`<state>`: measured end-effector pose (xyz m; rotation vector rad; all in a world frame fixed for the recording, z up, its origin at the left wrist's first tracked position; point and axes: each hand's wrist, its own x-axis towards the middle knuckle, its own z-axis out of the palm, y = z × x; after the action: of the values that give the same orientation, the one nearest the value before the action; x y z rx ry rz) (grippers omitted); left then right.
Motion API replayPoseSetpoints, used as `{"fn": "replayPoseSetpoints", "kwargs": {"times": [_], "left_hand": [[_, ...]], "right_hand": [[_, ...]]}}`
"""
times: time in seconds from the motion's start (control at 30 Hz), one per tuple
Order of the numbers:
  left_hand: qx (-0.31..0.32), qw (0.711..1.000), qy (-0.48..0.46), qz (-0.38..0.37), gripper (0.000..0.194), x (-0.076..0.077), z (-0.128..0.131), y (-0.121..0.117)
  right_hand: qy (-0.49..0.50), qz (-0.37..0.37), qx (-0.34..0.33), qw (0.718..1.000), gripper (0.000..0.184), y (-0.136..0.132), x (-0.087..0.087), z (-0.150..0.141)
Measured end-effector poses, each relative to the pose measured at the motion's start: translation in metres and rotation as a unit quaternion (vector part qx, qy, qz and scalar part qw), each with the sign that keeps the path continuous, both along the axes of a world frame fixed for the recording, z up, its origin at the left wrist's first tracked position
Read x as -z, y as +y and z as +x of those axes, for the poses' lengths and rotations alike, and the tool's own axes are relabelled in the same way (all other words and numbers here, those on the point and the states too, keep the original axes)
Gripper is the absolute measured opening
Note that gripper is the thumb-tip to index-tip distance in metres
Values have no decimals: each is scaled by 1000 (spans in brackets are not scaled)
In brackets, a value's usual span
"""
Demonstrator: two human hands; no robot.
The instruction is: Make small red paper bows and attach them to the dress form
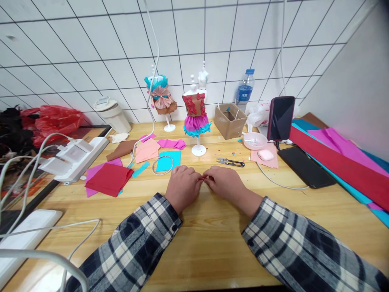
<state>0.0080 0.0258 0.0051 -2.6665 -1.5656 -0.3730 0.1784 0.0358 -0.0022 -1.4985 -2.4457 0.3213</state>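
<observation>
My left hand (184, 187) and my right hand (225, 183) meet over the middle of the wooden table. Pinched between their fingertips is a small dark red piece of crepe paper (202, 178), mostly covered by the fingers. Just beyond my right hand lies a pair of thread snips (231, 162). A blue paper square (174, 157) and a metal ring (154, 167) rest beyond my left hand. Behind them stands a mini dress form (195, 106) in a brown bodice with red bows and a magenta skirt edged in blue.
Red paper sheets (110, 179) and pink ones (147, 151) lie left. A second dressed form (164, 97), a cardboard box (230, 123) and a water bottle (244, 90) stand behind. Rightward are a pink bowl (255, 140), an upright phone (281, 119) and long paper strips (343, 162). Cables cross the left.
</observation>
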Motion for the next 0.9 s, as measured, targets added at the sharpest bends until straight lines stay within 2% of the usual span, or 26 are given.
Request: {"fn": "replayPoseSetpoints", "kwargs": {"times": [0.2, 0.37, 0.6, 0.9], "left_hand": [[-3, 1000, -9, -3, 22, -1, 0, -2], [-10, 999, -37, 9, 23, -6, -1, -5], [-23, 998, -60, 21, 14, -7, -1, -7], [-17, 997, -68, 20, 13, -7, -2, -5]], "right_hand": [[-25, -10, -6, 1000, 23, 0, -3, -1], [-54, 34, -29, 998, 26, -2, -5, -2], [-43, 50, -46, 997, 24, -3, -2, 1], [-23, 32, -40, 998, 25, -2, -3, 1]]}}
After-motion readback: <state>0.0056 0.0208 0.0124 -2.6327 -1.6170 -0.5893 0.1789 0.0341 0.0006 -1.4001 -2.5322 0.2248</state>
